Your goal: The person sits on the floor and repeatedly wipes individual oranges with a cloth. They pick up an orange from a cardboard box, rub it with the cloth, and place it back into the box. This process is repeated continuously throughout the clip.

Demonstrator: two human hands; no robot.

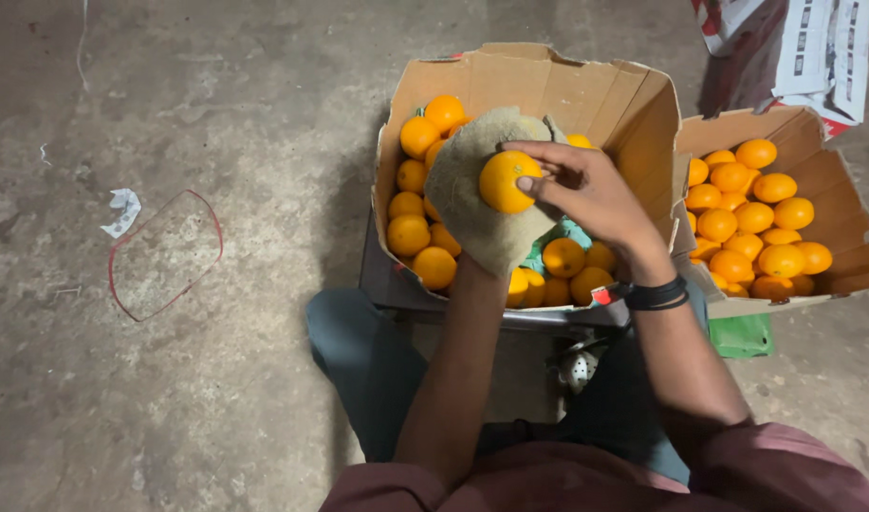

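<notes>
the left hand (487, 204), wrapped in a coarse tan burlap cloth (472, 218), cradles a round orange fruit (507, 181) above the near open cardboard box (548, 81) while the right hand (586, 190) pinches it, apparently wiping it; turning it needs a light, steady grip.

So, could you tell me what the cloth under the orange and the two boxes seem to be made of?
The cloth looks like coarse, matte burlap or jute: tan with a rough weave. The near box and the side box look like plain corrugated cardboard: dull brown, creased flaps, torn edges.
</notes>
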